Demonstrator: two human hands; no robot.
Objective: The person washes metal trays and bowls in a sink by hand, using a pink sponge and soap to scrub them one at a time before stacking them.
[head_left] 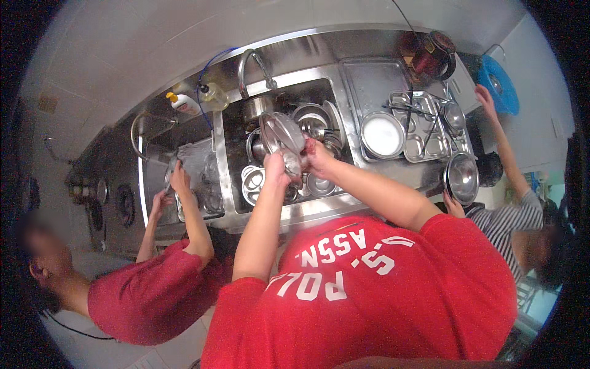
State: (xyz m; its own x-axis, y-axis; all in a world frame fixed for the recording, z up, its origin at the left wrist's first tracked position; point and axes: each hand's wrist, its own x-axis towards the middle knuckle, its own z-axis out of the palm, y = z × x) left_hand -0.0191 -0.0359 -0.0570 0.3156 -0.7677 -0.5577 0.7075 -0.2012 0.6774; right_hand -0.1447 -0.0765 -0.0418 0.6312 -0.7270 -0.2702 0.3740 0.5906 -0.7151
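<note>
A shiny round metal bowl is held tilted above the sink by both my hands. My left hand is closed on its near edge, and my right hand grips it from the right. Between my hands is a pale, wet-looking patch; I cannot make out whether it is part of the bowl or a separate thing. Below, the sink is crowded with metal dishes: a divided tray lies at the front, a round bowl at the back right, and a pot at the back left.
A faucet rises behind the sink. On the right counter stand a white-filled bowl, divided trays and a dark red kettle. A co-worker at left washes at another basin; a striped-sleeved person at right holds a metal bowl near a blue basket.
</note>
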